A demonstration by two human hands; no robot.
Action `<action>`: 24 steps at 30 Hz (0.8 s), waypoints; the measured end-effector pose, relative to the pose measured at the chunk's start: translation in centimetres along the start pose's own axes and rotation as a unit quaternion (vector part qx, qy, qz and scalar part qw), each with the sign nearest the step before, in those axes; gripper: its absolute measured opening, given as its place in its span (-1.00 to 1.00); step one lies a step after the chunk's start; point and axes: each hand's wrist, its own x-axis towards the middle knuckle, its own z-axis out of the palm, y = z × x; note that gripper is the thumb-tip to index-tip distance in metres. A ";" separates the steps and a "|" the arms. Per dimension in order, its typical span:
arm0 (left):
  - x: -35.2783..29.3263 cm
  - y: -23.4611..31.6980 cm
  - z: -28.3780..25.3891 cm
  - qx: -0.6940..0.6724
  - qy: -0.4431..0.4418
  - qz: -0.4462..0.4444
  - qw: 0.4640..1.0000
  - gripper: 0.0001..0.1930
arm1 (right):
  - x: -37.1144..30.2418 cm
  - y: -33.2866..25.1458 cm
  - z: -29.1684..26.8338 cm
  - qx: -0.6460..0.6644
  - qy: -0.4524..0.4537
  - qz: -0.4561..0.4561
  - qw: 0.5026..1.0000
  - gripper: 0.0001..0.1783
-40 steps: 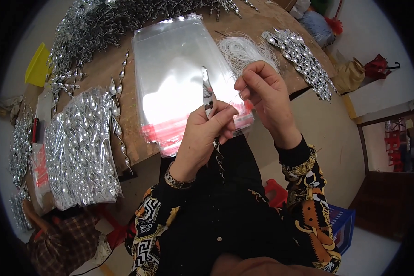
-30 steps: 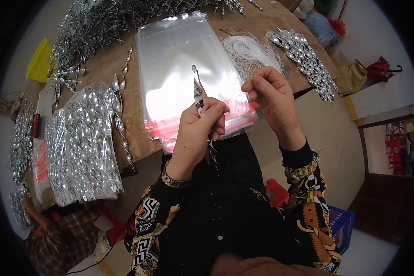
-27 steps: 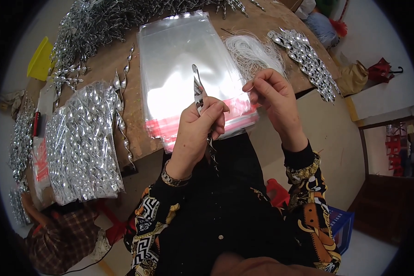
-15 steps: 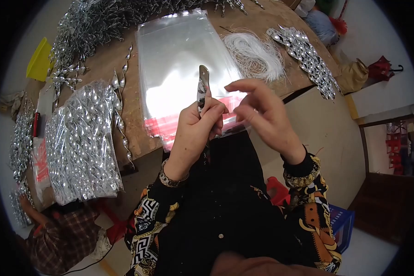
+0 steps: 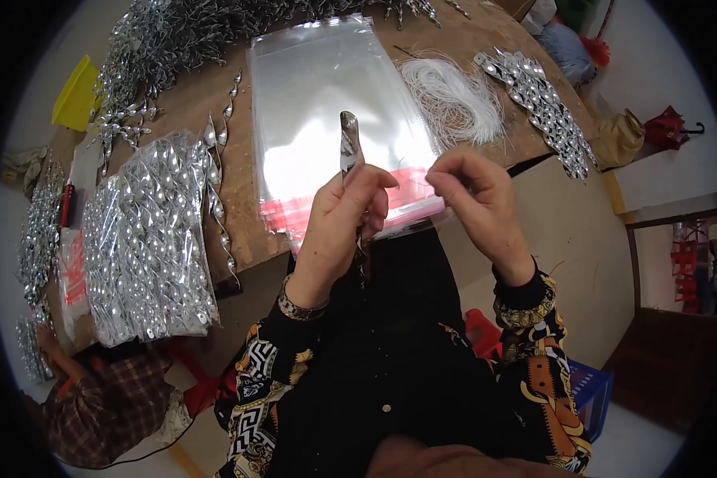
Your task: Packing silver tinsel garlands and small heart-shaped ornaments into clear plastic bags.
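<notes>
The left hand (image 5: 341, 219) pinches a twisted silver strip (image 5: 349, 137) above the near edge of the table (image 5: 255, 239); a slackened grip could drop it past that edge. The right hand's (image 5: 486, 211) thumb and forefinger appear pressed together, on what I cannot tell. A knock might slide the overhanging plastic bags (image 5: 319, 88) off.

Table (image 5: 243, 179) lies free — narrowly — between clear bags (image 5: 315, 88) and silver spirals (image 5: 217, 209).
</notes>
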 end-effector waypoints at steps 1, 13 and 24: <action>0.0 0.0 0.0 -0.041 -0.007 0.011 0.999 -0.60 | 0.0 -0.1 -0.2 0.025 0.020 0.010 0.999 -0.98; -0.2 -0.6 0.5 -0.015 -0.016 0.014 1.000 -0.59 | -0.6 -1.3 0.5 0.040 0.084 -0.060 0.994 -0.97; -0.3 -1.1 0.7 0.005 0.003 0.031 0.999 -0.78 | -0.4 -1.7 0.8 -0.038 0.141 -0.123 0.982 -0.95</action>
